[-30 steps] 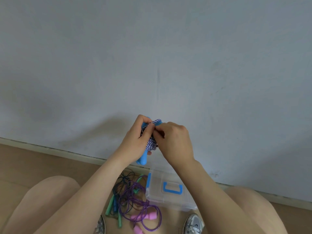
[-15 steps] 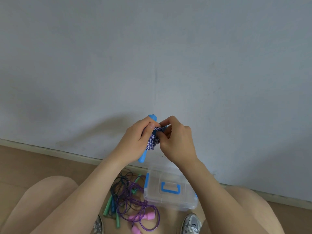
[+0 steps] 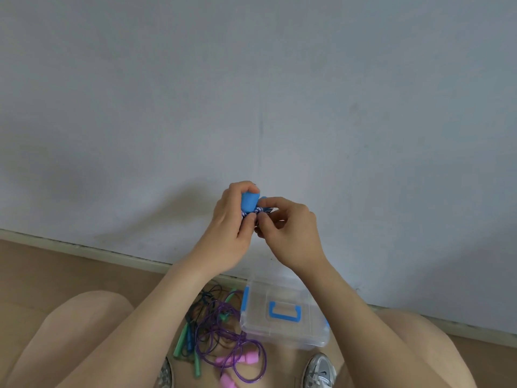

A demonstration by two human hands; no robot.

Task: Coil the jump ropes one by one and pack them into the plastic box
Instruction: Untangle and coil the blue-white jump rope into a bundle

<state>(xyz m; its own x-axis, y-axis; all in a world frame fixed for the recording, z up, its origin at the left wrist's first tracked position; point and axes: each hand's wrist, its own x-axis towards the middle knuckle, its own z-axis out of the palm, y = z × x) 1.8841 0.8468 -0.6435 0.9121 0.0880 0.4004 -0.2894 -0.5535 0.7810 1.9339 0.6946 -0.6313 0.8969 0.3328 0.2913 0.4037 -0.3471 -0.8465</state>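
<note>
Rope (image 3: 258, 210) (coiled), left hand (image 3: 228, 222), right hand (image 3: 289, 229) gripping

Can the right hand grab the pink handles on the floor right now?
Probably not yet: the right hand is pinching the blue-and-white rope that the left hand holds. The pink handles lie uncovered below, so once it lets go, likely yes.

No legible text, label, brand, number or sign: none on the plastic box (image 3: 282, 330), held jump rope (image 3: 249, 204), loose jump ropes (image 3: 221, 333), wall (image 3: 251, 79) or floor (image 3: 56, 270).
</note>
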